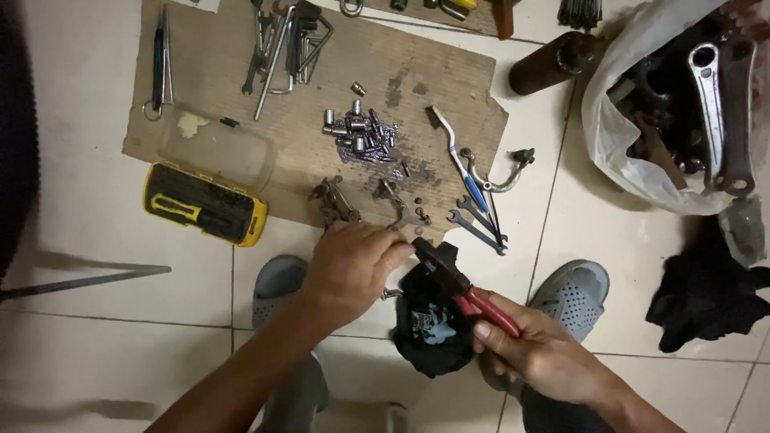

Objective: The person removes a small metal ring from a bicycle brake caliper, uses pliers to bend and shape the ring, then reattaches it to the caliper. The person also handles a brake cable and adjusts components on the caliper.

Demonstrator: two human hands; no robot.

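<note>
Our right hand (533, 349) is closed around the red handles of a pair of pliers (461, 289), whose dark head points toward ten o'clock and meets the fingertips of our left hand (353, 269); that hand is curled shut, pinching something too small for us to make out right at the plier tip. From the pliers outward, we take things by size. At eleven o'clock lies the big sheet of cardboard (417, 76), spread on the pale tiled floor (96, 240). At two o'clock sits a white plastic bag (634, 160) with metal crank arms and other dark parts showing in its mouth. Directly beneath the pliers, at six o'clock, is a crumpled black cloth (429, 329), and a second black rag (706, 293) lies at three o'clock. We see two grey slippers (573, 293), one at four o'clock and the other at eight. At nine o'clock rests a yellow and black bit case (204, 204) with its clear lid open onto the cardboard. A brown bottle (553, 60) lies at one o'clock. Just past the plier tip, at one o'clock, are a blue-handled toothbrush (457, 156) and small open-end wrenches (477, 228). At twelve o'clock a heap of small sockets (361, 132) lies on the cardboard, with hex keys (297, 40) farther up.
</note>
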